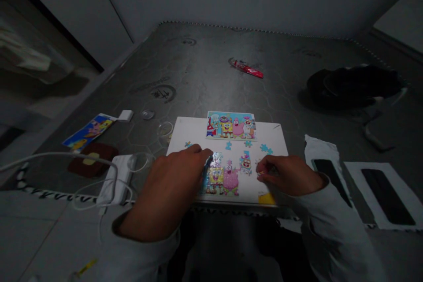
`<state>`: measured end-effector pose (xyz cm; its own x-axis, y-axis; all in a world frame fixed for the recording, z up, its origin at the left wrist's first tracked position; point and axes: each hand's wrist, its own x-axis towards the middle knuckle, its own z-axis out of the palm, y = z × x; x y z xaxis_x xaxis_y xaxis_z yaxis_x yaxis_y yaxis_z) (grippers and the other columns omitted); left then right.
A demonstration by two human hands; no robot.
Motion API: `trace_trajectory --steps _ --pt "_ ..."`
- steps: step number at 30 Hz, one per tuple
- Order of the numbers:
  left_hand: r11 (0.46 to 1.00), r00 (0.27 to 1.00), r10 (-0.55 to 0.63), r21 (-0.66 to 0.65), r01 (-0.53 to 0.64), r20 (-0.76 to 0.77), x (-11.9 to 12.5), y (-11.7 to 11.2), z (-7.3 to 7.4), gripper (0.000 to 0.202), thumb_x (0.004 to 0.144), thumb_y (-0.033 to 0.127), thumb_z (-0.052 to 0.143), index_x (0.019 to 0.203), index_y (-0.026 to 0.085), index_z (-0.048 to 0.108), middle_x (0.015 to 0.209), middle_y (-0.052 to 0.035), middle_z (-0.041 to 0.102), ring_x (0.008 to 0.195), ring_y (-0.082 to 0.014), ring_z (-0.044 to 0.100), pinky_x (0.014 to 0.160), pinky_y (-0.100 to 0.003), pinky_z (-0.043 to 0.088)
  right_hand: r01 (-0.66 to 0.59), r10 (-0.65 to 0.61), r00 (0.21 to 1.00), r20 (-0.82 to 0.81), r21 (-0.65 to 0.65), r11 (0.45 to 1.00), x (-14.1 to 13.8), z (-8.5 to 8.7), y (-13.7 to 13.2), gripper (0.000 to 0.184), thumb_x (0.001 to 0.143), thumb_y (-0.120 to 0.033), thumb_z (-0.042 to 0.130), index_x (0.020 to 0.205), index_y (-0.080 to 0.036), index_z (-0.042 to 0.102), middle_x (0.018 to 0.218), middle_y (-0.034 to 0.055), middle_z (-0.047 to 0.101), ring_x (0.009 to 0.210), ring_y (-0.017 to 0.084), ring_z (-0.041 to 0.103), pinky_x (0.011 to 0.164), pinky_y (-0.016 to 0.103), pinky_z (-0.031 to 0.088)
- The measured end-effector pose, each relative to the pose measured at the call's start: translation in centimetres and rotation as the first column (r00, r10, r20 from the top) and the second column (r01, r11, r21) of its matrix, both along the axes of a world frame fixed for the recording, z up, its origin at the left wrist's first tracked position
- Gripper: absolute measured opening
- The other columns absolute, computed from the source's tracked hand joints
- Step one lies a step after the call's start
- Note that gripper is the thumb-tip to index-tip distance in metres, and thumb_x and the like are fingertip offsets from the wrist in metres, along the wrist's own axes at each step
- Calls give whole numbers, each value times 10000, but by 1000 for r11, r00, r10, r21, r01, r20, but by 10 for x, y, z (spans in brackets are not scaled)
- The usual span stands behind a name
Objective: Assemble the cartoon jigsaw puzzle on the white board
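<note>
One partly joined puzzle (222,179) lies on the white board (193,128), nearer than the picture card (231,126). The left hand (178,174) covers its left edge; I cannot tell its fingers' grip. The right hand (291,175), right of it, has narrow fingertips; what they hold is unclear.

The picture card (231,126) lies behind the puzzle (218,178) on the board (190,131).
</note>
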<state>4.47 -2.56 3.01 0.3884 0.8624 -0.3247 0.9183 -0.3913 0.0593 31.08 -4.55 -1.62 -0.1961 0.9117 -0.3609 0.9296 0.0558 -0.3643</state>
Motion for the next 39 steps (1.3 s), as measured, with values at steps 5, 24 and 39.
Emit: trace_trajectory --steps 5,24,39 --pt "999 999 -51 -9 51 9 5 0 -3 368 863 192 506 1188 342 587 1133 -39 664 859 -274 698 624 -354 501 -16 14 999 -39 -49 999 -2 5 -3 90 834 -279 645 891 -278 714 831 -38 748 765 152 681 689 273 450" --pt "907 912 409 117 -405 -18 -37 12 -1 363 948 338 393 1173 280 671 1121 -103 728 993 -362 683 751 -483 516 -50 51 999 16 -67 997 -1 -1 0 74 835 -246 618 868 -284 672 829 -29 736 773 196 679 680 331 453" --pt "903 910 401 121 -412 104 -22 30 -23 294 888 465 551 1023 248 697 1040 -98 724 945 -307 675 743 -422 509 11 -14 999 51 44 999 11 -5 1 266 904 -476 504 947 -277 675 857 19 745 740 212 687 656 344 485"
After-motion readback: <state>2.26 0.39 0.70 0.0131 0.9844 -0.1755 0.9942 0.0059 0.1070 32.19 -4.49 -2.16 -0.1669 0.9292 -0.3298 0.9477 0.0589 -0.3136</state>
